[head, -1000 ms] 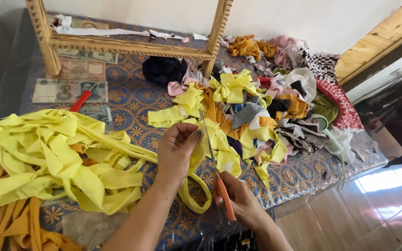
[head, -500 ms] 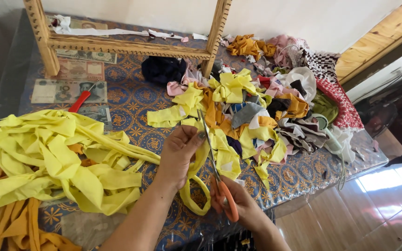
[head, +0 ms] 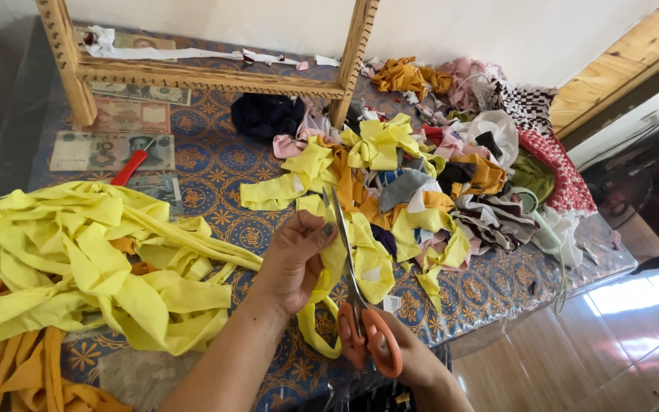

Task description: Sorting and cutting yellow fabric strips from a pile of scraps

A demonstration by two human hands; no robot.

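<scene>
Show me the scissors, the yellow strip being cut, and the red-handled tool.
scissors (head: 370, 341), head view, orange handle loops.
yellow strip (head: 371, 259), head view, fabric right of the blades.
red-handled tool (head: 129, 168), head view, middle of its handle.

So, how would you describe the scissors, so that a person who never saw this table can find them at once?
Start at the blue patterned table, at its near edge between the yellow strip heap and the mixed scrap pile. There the right hand holds the scissors: orange handles, long steel blades pointing away, cutting a yellow strip held by the left hand.
</scene>
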